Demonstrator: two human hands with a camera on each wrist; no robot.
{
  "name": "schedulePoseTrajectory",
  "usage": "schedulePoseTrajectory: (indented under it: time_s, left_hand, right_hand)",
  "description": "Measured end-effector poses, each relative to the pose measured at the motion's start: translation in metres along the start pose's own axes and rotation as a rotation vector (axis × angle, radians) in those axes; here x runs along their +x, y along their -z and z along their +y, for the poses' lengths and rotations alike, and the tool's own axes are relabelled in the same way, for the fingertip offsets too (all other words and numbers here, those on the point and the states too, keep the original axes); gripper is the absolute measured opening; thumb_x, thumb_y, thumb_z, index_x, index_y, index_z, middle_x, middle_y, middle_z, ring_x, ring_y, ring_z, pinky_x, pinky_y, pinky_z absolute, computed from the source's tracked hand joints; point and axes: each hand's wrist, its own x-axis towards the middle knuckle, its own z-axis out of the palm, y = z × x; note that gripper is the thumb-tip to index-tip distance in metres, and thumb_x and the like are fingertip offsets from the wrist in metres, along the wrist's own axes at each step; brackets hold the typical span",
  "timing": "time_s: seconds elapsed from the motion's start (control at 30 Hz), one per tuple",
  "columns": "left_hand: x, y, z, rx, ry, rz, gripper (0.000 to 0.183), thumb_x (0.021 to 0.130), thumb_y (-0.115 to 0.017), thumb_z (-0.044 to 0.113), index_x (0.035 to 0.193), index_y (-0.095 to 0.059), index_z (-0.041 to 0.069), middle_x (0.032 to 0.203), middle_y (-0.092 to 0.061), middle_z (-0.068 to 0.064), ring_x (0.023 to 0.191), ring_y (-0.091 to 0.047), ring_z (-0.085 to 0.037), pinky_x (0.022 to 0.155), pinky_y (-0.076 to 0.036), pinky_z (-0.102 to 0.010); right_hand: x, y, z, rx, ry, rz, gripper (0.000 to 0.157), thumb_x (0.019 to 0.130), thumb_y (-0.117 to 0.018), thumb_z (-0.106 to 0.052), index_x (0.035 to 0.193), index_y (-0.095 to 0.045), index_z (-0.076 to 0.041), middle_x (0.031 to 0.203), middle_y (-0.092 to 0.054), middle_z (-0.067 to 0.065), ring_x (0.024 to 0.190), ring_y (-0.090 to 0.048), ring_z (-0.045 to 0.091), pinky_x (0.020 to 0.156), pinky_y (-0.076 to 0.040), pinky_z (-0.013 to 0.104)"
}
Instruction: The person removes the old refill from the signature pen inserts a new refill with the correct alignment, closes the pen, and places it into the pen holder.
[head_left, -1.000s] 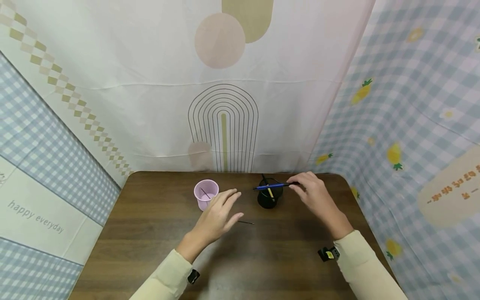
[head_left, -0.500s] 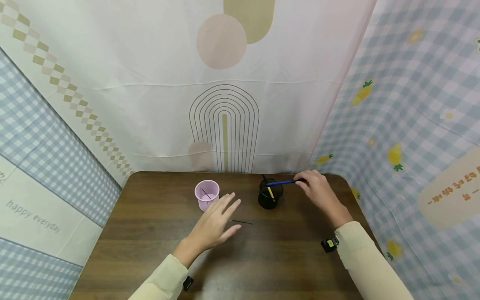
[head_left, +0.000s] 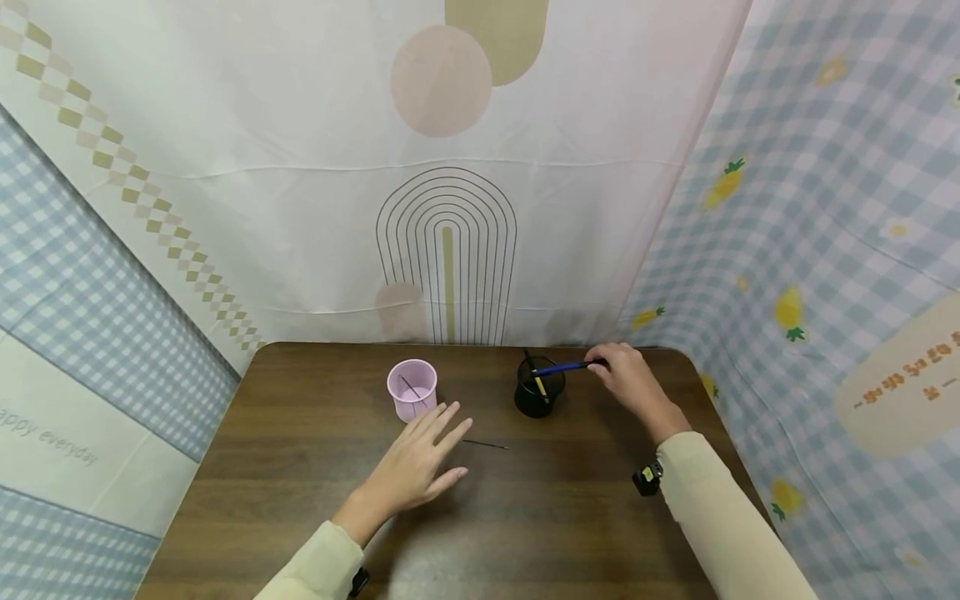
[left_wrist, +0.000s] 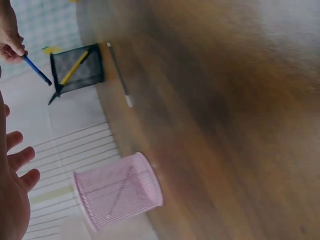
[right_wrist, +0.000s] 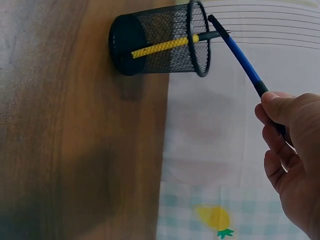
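Note:
My right hand (head_left: 632, 382) pinches a blue pen (right_wrist: 242, 60) with dark ends between thumb and fingers. The pen slants over the rim of a black mesh pen holder (head_left: 531, 406); in the right wrist view its far tip is by the opening. Inside that holder leans a yellow-and-black pen (right_wrist: 165, 47). My left hand (head_left: 408, 467) hovers with spread fingers, holding nothing, just in front of a pink mesh pen holder (head_left: 409, 407). A thin dark stick (left_wrist: 120, 192) stands slanted in the pink holder, seen through its mesh.
A thin dark rod (left_wrist: 118, 72) with a pale end lies on the brown wooden table (head_left: 525, 525), between the two holders and nearer me. Printed cloths (head_left: 322, 225) hang behind the table and at both sides.
My right hand has drawn slightly right, and the blue pen's tip has shifted right, over the black holder. My left hand has moved down and left, away from the pink holder.

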Motion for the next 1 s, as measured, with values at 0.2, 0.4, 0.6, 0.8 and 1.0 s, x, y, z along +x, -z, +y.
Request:
schedulePoseTrajectory:
  time_s: [0.2, 0.4, 0.6, 0.8, 1.0]
  left_hand:
    - [-0.013, -0.009, -0.005, -0.012, -0.023, 0.055, 0.058, 0.104, -0.050, 0.050, 0.145, -0.058, 0.010, 0.152, -0.051, -0.023, 0.137, -0.054, -0.040, 0.110, -0.046, -0.054]
    - [-0.027, -0.014, -0.012, -0.013, -0.023, 0.078, 0.056, 0.104, -0.051, 0.049, 0.141, -0.061, 0.007, 0.148, -0.055, -0.024, 0.132, -0.058, -0.040, 0.108, -0.048, -0.053]
    - [-0.037, -0.015, -0.014, -0.009, 0.000, 0.058, 0.057, 0.101, -0.057, 0.047, 0.143, -0.060, 0.007, 0.148, -0.055, -0.023, 0.133, -0.057, -0.040, 0.108, -0.047, -0.052]
    - [-0.050, -0.017, -0.021, -0.007, 0.022, 0.037, 0.057, 0.103, -0.052, 0.048, 0.144, -0.060, 0.008, 0.150, -0.054, -0.022, 0.134, -0.057, -0.040, 0.107, -0.048, -0.053]
    - [-0.059, -0.018, -0.026, -0.008, 0.033, 0.045, 0.059, 0.106, -0.046, 0.050, 0.142, -0.061, 0.006, 0.149, -0.054, -0.025, 0.129, -0.059, -0.044, 0.105, -0.048, -0.056]
  right_hand:
    - [0.008, -0.009, 0.002, -0.017, 0.022, -0.045, 0.012, 0.097, -0.071, -0.012, 0.109, -0.074, -0.008, 0.107, -0.075, 0.010, 0.102, -0.065, 0.033, 0.087, -0.054, 0.050]
    - [0.020, -0.015, 0.000, -0.064, 0.068, -0.093, 0.009, 0.095, -0.073, -0.009, 0.105, -0.075, -0.009, 0.104, -0.075, 0.008, 0.097, -0.065, 0.030, 0.084, -0.054, 0.048]
    - [0.035, -0.021, -0.007, -0.156, 0.139, -0.139, 0.008, 0.093, -0.076, -0.009, 0.101, -0.075, -0.011, 0.101, -0.074, 0.006, 0.095, -0.065, 0.029, 0.085, -0.055, 0.046]
    - [0.047, -0.027, -0.018, -0.281, 0.169, -0.189, 0.009, 0.093, -0.076, -0.012, 0.101, -0.075, -0.014, 0.101, -0.075, 0.004, 0.094, -0.064, 0.029, 0.084, -0.055, 0.046]
    - [0.053, -0.034, -0.025, -0.371, 0.183, -0.232, 0.008, 0.093, -0.077, -0.014, 0.101, -0.075, -0.018, 0.104, -0.067, 0.004, 0.097, -0.061, 0.030, 0.083, -0.054, 0.046]
